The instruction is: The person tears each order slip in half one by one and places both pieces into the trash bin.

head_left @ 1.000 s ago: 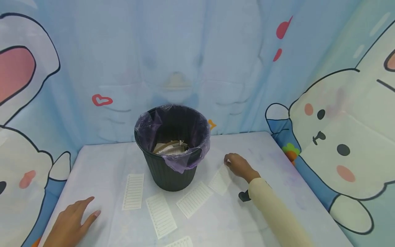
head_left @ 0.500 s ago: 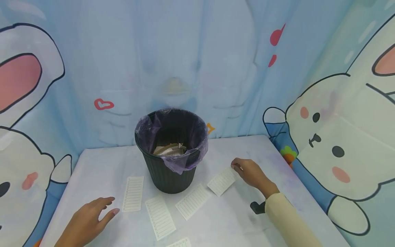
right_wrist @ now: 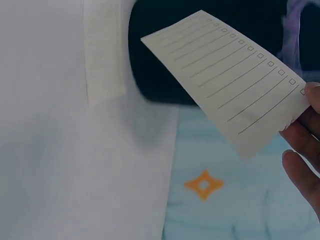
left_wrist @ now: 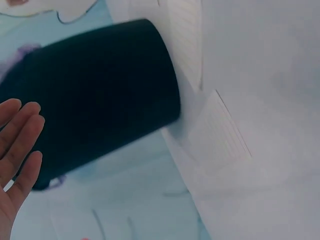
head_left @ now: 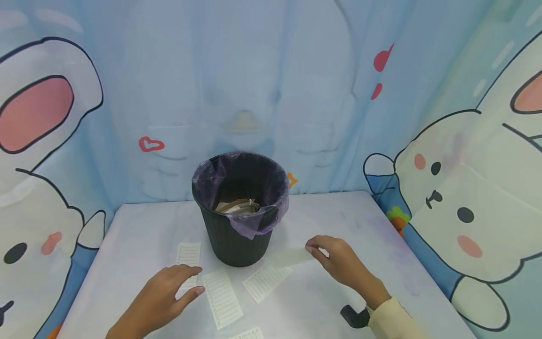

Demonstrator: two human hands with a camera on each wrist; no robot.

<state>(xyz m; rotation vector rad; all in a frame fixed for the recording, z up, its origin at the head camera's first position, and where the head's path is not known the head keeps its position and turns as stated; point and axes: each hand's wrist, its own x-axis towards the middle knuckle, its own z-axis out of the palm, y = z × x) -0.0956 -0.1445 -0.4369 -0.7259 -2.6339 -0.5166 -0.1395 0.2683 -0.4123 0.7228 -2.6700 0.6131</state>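
A lined paper slip with small checkboxes [right_wrist: 225, 80] hangs at a tilt above the table, pinched at one end between thumb and fingers of my right hand [head_left: 338, 263]. In the head view this slip [head_left: 290, 257] shows nearly edge-on, right of the black bin [head_left: 237, 247]. My left hand [head_left: 163, 296] holds nothing; its fingers are extended, over the leftmost slip [head_left: 188, 253] and partly covering it. Two more slips, one in the middle [head_left: 222, 299] and one angled [head_left: 263, 282], lie before the bin. Another slip [head_left: 250, 334] is cut off at the bottom edge.
A purple plastic bag [head_left: 258, 225] lines the bin and folds over its rim. Inside are cardboard and paper scraps [head_left: 239, 207]. The white cloth-covered table [head_left: 148, 226] meets a blue cartoon-printed curtain [head_left: 169, 94] behind and at both sides.
My right hand has raised the slip from the table and brought it slightly left and nearer. My left hand has moved right, from the table's left side to over the leftmost slip.
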